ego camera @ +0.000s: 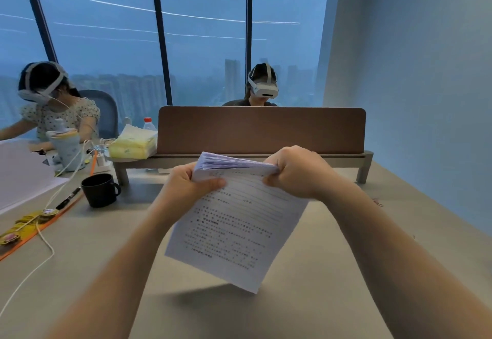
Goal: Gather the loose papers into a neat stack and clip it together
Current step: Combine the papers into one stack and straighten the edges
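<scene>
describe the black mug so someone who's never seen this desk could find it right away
Start at the brown divider panel across the far side of the desk, then look below its left end. The black mug stands there on the desk beside a black pen. It is the only dark, handled cup; the things behind it are pale.

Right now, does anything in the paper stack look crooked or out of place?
Yes. The paper stack, held by the left hand and right hand, has top edges fanned apart, not flush. No clip shows on it.
</scene>
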{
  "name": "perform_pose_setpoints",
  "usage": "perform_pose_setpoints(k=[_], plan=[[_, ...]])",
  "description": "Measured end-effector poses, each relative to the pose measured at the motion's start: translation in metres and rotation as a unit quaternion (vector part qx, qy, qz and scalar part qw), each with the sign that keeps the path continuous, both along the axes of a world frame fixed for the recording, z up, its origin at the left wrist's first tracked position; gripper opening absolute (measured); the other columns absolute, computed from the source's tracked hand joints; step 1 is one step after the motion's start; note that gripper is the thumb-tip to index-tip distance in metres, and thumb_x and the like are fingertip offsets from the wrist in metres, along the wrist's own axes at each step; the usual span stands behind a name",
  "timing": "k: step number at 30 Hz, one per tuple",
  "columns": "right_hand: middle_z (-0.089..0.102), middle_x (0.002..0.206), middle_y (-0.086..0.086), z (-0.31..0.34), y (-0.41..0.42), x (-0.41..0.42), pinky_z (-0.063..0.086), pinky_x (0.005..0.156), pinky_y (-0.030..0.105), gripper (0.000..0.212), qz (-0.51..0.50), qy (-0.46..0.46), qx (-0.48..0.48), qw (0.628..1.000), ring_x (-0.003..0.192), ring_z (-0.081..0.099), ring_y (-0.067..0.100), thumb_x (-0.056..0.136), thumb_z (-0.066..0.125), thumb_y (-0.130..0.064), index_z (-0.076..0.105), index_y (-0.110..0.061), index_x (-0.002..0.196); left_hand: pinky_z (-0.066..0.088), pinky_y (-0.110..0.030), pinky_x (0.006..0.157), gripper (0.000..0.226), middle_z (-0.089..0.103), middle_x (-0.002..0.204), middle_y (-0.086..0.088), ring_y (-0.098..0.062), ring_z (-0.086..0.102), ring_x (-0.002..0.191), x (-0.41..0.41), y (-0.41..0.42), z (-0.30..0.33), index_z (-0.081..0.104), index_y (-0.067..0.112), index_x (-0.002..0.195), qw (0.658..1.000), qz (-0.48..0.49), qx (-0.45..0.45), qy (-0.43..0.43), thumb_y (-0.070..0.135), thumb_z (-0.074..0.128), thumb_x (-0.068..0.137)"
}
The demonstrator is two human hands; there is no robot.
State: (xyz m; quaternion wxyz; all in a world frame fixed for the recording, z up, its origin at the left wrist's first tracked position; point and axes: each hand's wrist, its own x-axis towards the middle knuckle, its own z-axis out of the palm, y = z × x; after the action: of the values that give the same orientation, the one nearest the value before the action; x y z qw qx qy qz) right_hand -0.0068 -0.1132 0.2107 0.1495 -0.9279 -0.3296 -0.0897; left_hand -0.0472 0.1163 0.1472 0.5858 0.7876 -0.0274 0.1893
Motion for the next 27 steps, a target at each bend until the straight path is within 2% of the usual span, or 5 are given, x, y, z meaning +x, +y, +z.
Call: perform_pose_setpoints(k=[4,7,11,16,27], plan=[[0.067,0.088,-0.015,0.003,0.001,0.004,0.055,0.069,0.034,0.020,0.011,-0.070,0.003,0.997,0.083,0.062,0.011,0.088,0.063,-0.034,0.065,-0.039,0.108,0.060,-0.026,0.055,0.011,0.077,0.072,0.000,-0.016,0.072,0.062,-0.004,-0.003,-0.015,0.070,0.013,0.081,0.997,0.032,-0.071,0.004,0.019,0.078,0.076],[0.065,0.089,-0.014,-0.011,-0.010,0.016,0.055,0.073,0.032,0.040,-0.011,-0.096,0.209,0.973,0.083,0.063,0.009,0.085,0.067,-0.045,0.056,-0.040,0.123,0.061,-0.035,0.060,0.007,0.078,0.078,-0.005,-0.023,0.074,0.067,-0.011,-0.003,-0.029,0.071,0.013,0.083,0.989,0.047,-0.139,-0.005,0.017,0.076,0.079],[0.070,0.103,0.003,-0.049,-0.017,0.026,0.061,0.076,0.039,0.050,-0.002,0.154,0.510,0.846,0.094,0.069,0.023,0.081,0.073,-0.047,0.057,-0.025,0.123,0.063,-0.042,0.064,0.003,0.078,0.083,-0.007,-0.026,0.073,0.070,-0.015,-0.008,-0.039,0.072,0.010,0.086,0.973,0.062,-0.223,-0.012,0.010,0.072,0.083],[0.074,0.105,0.018,-0.096,-0.011,0.017,0.058,0.083,0.050,0.024,0.037,0.321,0.593,0.738,0.093,0.070,0.036,0.087,0.069,-0.019,0.069,-0.003,0.106,0.062,-0.039,0.060,0.001,0.078,0.080,-0.006,-0.024,0.073,0.068,-0.012,-0.022,-0.046,0.073,0.010,0.084,0.970,0.066,-0.232,-0.019,0.010,0.073,0.083],[0.070,0.081,-0.005,-0.114,0.020,-0.003,0.060,0.064,0.034,0.008,-0.003,0.143,0.624,0.769,0.081,0.068,0.026,0.094,0.061,-0.020,0.068,-0.017,0.097,0.059,-0.055,0.077,0.010,0.074,0.092,-0.018,-0.040,0.071,0.086,-0.012,-0.048,-0.046,0.072,0.013,0.087,0.955,0.069,-0.288,-0.021,0.023,0.072,0.086]])
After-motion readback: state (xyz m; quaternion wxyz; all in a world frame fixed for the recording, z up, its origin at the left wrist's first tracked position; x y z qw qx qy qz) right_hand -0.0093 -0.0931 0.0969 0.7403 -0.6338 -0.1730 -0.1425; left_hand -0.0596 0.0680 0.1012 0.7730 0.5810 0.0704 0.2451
